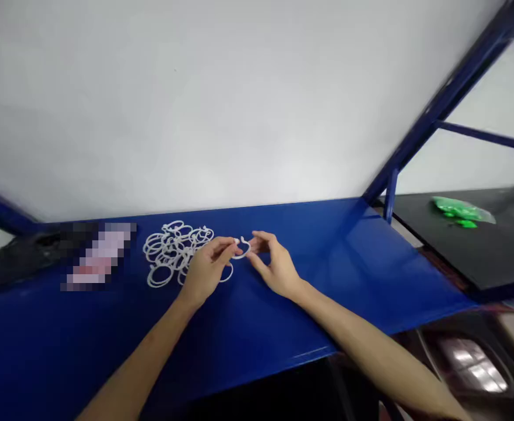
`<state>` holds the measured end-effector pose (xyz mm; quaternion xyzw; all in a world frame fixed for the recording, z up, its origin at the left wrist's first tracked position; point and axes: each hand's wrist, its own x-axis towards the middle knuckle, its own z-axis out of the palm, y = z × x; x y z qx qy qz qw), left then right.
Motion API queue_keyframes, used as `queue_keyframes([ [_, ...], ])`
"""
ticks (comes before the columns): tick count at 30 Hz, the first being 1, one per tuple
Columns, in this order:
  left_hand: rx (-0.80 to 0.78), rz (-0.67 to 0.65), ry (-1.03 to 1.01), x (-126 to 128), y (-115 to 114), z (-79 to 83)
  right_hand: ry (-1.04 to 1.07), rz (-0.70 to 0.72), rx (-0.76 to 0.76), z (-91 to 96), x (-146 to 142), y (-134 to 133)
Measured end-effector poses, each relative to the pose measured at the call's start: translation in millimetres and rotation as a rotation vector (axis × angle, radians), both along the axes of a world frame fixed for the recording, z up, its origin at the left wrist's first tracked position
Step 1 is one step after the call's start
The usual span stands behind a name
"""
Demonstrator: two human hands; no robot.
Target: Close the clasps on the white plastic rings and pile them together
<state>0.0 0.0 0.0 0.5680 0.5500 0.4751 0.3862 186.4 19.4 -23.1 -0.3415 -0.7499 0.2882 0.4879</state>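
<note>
A white curtain ring (241, 256), with a gap at its top, is held just above the blue surface. My left hand (206, 263) pinches its left side between thumb and fingers. At the ring's right side, my right hand (276, 264) grips it with the fingertips and thumb, the palm curved open. Left of and partly behind my left hand lies a heap of similar white curtain rings (169, 248). One loose ring (231, 273) sits beneath the held one, partly hidden by my left hand.
The blue table (327, 257) meets a white wall (239, 105). Left of the heap lie a pixelated pink item (101, 254) and a black plastic bag (28, 251). Blue frame bars (436, 117) rise at right, beside a black table (449, 251) bearing a bag of green pieces (462, 210).
</note>
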Motion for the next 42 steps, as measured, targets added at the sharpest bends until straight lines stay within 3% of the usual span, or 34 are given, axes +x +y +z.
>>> queue_keyframes([
  [6,0.039,-0.032,0.008,5.5,-3.5,2.3,-0.001,0.003,-0.065,0.3,1.8,1.3],
  [9,0.061,-0.024,0.054,5.5,-4.7,1.8,-0.039,0.005,-0.016,2.8,2.6,-0.9],
  [16,0.215,0.004,0.409,1.8,-9.7,7.4,-0.092,0.066,0.082,9.6,5.5,-1.8],
  [22,0.331,-0.028,0.494,3.8,-17.2,2.9,-0.296,0.162,0.207,10.3,12.9,-3.1],
  [26,0.368,-0.049,0.532,4.5,-16.5,-1.1,-0.38,0.142,0.234,11.8,13.1,-3.0],
  [30,0.449,0.005,0.665,-9.5,-7.1,-0.2,-0.425,0.002,0.21,21.2,15.9,2.4],
  [34,0.441,0.06,0.784,-31.2,2.2,0.3,-0.672,-0.363,0.107,30.3,40.7,16.5],
  [37,0.373,0.004,0.892,-41.1,2.2,2.4,-0.871,-0.582,0.008,31.0,67.0,28.8],
  [42,0.214,-0.152,1.023,-40.6,-11.4,9.5,-1.026,-0.703,-0.173,27.8,90.0,40.0],
])
